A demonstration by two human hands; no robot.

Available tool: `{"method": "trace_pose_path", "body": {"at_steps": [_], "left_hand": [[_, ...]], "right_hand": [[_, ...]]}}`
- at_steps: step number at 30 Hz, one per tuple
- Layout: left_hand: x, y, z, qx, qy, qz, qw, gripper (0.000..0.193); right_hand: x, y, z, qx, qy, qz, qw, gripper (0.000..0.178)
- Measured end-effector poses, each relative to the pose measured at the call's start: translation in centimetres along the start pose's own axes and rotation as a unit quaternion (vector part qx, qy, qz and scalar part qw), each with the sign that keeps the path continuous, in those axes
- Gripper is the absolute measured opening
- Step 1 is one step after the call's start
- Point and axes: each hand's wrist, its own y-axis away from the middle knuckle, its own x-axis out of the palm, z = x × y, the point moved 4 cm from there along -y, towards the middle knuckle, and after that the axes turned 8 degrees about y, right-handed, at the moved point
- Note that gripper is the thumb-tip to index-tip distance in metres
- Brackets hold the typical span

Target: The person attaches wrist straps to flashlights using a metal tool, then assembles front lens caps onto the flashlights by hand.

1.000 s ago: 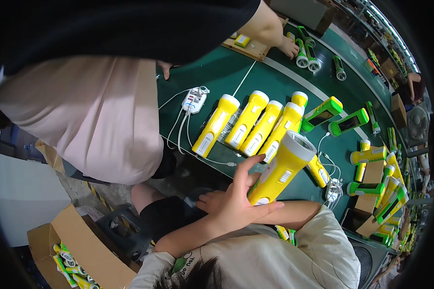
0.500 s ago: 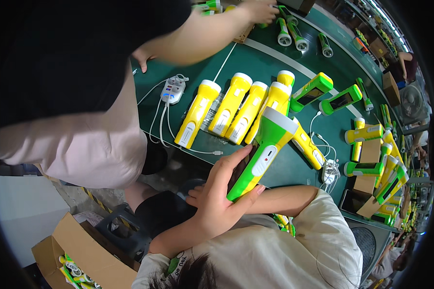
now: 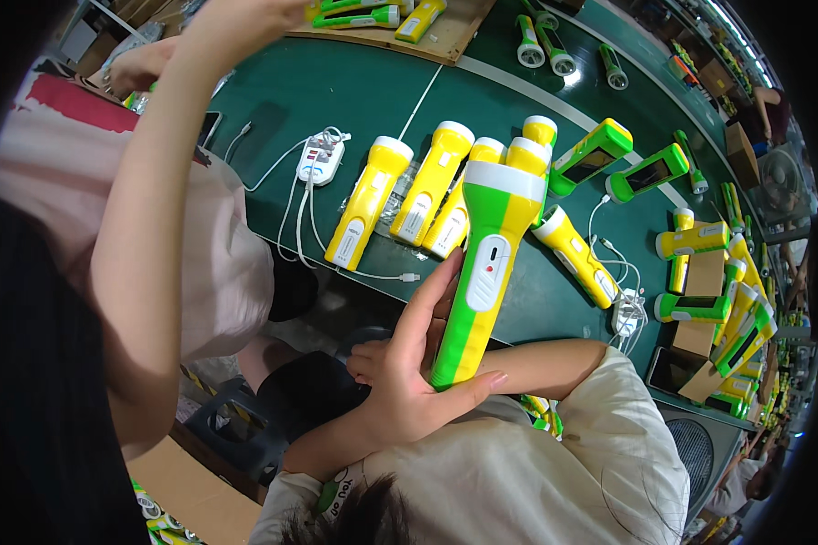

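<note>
My left hand is closed around the lower part of a green and yellow flashlight. It is tilted, its white head up and away from me, and its pale switch panel with a red dot faces up. My right forearm crosses behind the left hand. Of my right hand, only a few curled fingertips seem to show left of my left hand; the rest is hidden. Just beyond, several yellow flashlights with white heads, one of them a yellow flashlight, lie on the green table.
A white power strip with cables lies left, another white power strip right. Flashlights fill cartons at the right. A co-worker's arm reaches across the left side. A wooden board with flashlights is at the far edge.
My left hand has turned the flashlight more upright, showing more of its yellow side. The co-worker's arm has swung left, uncovering the wooden board and the table's far left.
</note>
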Motion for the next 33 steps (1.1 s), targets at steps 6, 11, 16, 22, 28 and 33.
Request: {"method": "trace_pose_path", "body": {"at_steps": [6, 11, 16, 22, 28, 33], "left_hand": [[-0.2, 0.4, 0.8, -0.050, 0.119, -0.029, 0.991, 0.079], [-0.8, 0.9, 1.0, -0.051, 0.236, -0.050, 0.969, 0.068], [-0.7, 0.5, 1.0, -0.099, 0.531, 0.011, 0.842, 0.073], [-0.9, 0.7, 0.2, -0.118, 0.533, 0.017, 0.838, 0.092], [-1.2, 1.1, -1.2, -0.075, 0.519, -0.007, 0.851, 0.073], [-1.5, 1.4, -1.2, -0.071, 0.528, -0.020, 0.846, 0.066]], "right_hand": [[-5.3, -1.1, 1.4, 0.026, -0.105, -0.014, 0.994, 0.019], [-6.3, -0.8, 3.6, 0.039, -0.185, -0.020, 0.982, 0.018], [-7.6, -1.1, 5.9, 0.062, -0.264, -0.025, 0.962, 0.017], [-6.7, -0.6, 8.7, 0.099, -0.353, -0.027, 0.930, 0.015], [-9.1, -2.4, 7.7, -0.021, -0.351, -0.076, 0.933, 0.011], [-13.3, -2.0, 7.7, -0.210, -0.290, -0.162, 0.920, 0.010]]}}
